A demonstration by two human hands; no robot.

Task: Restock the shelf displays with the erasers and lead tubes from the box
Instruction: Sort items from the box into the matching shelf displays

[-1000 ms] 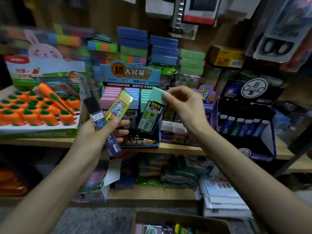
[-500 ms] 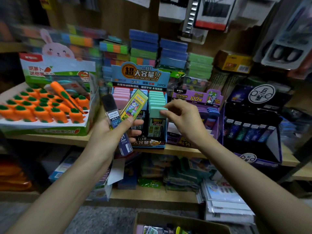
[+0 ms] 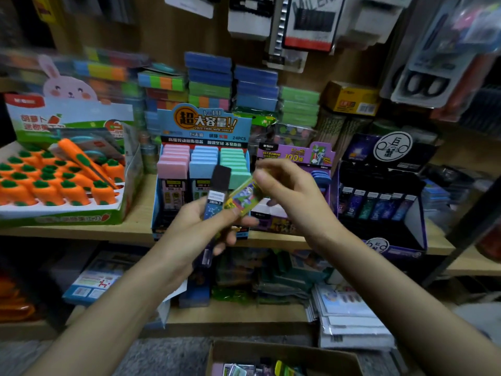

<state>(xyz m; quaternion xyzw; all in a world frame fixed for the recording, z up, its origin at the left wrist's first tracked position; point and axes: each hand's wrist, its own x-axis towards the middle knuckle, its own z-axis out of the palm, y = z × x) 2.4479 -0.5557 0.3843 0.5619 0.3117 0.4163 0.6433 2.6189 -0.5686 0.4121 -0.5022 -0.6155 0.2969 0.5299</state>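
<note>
My left hand [image 3: 195, 229] grips two lead tubes in front of the shelf: a dark blue tube with a black cap [image 3: 217, 194] and a yellow-green tube [image 3: 244, 196] fanned to its right. My right hand [image 3: 292, 196] has come in from the right, and its fingertips pinch the top end of the yellow-green tube. Behind them stands the blue display [image 3: 206, 123] with rows of pink, blue and green capped tubes. A purple display [image 3: 292, 156] sits just right of it. The cardboard box [image 3: 284, 351] with more packs lies on the floor below.
A tray of orange carrot erasers [image 3: 62, 183] fills the shelf's left side. A black display of dark tubes [image 3: 379, 191] stands at the right. Stacked sticky notes and hanging packs line the back wall. Paper pads [image 3: 349, 318] are piled on the lower shelf.
My right hand let go of the green-capped tube, which now sits in the blue display, and moved down-left onto the yellow-green tube. My left hand drifted right with both tubes.
</note>
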